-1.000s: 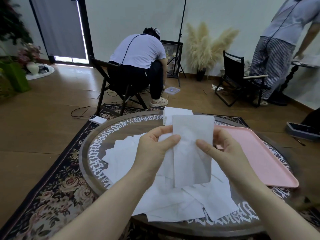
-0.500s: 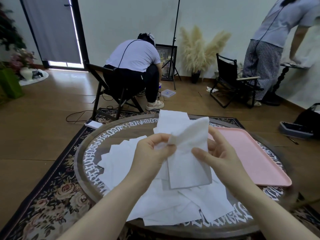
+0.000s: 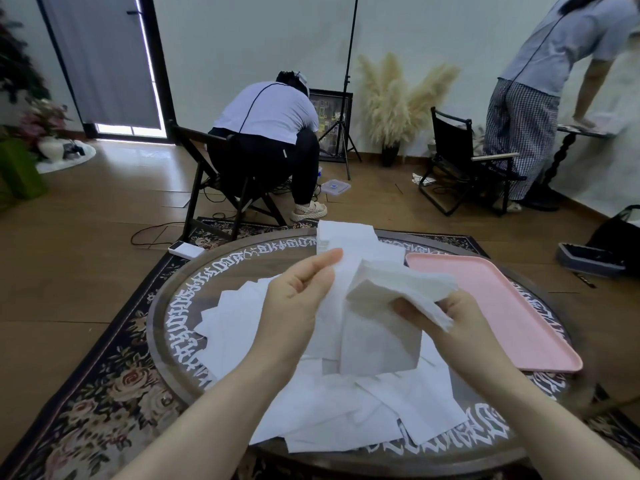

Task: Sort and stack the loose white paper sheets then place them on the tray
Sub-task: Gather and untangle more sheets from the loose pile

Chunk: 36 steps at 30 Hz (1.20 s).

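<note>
**Paper sorting under way at a round table**

A person seated at a round dark table with white lettering round its rim works through a spread of loose white paper sheets, seen from a head-worn camera. The right hand grips a folded sheet by its near edge, thumb on top and fingers curled beneath, so that the sheet is lifted flat above the pile. The left hand is raised beside it, its fingers curled in and its thumb and fingertips pinching the upper edge of a hanging sheet, which droops down onto the pile between the 2 hands.

Behind the hands, at the far side of the table, a neat stack of sheets lies squared up. A pink tray rests on the right part of the table, just beside the loose sheets, with no paper on it.

The table stands on a floral rug over a wooden floor. Beyond it, 1 person sits on a dark folding chair with their back to the camera, and another person stands at the right, leaning over a small side table. A second black chair and a vase of pampas grass stand by the wall.
</note>
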Available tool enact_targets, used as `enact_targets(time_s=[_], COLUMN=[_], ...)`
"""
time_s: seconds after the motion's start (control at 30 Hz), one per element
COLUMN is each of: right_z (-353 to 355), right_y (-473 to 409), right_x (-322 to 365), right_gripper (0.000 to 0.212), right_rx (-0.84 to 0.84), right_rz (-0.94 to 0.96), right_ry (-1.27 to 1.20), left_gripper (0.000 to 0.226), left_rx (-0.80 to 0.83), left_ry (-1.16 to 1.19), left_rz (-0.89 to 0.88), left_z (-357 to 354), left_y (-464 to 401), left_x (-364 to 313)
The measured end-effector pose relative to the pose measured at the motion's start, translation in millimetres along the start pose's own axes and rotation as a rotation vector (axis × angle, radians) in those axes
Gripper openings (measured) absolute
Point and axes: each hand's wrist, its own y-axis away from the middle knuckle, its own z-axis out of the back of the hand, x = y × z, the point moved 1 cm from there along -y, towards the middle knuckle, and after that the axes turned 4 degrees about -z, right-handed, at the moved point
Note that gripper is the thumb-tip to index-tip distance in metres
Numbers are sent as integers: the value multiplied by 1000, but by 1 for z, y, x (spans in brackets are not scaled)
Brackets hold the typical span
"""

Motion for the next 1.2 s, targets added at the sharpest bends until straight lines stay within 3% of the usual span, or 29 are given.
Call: enact_targets(time_s=[0.1, 0.2, 0.27, 0.33, 0.5, 0.63, 0.77, 0.87, 0.97, 1.2], right_z=[3, 12, 18, 17, 7, 4, 3, 2, 1, 1], right_y=[-2, -8, -12, -14, -12, -13, -13, -11, -10, -11], right_x=[-4, -3, -5, -5, -9, -6, -6, -5, -4, -6], right_gripper=[22, 13, 32, 34, 25, 26, 23, 26, 28, 23], right_rx=[-32, -113, -69, -17, -36, -74, -58, -65, -88, -92], right_rz=[-8, -105, -153, -195, -227, -180, -177, -171, -167, -162], right_ry=[-45, -266, -436, -505, -382, -406, -410, -385, -371, -383], left_gripper=[28, 34, 35, 33, 38, 24, 26, 19, 27, 28], left_rx=[-104, -175, -155, -90, 101, 37, 59, -7, -70, -44], left_ry=[1, 59, 52, 14, -12, 100, 168, 127, 152, 182], left_rz=[-38, -34, -15, 34, 61, 181, 322, 331, 333, 344], left_z=[4, 9, 11, 9, -3, -3, -2, -1, 0, -1], left_y=[-3, -10, -10, -7, 3, 1, 1, -1, -2, -2], left_x=[2, 1, 0, 2, 3, 1, 2, 5, 3, 2])
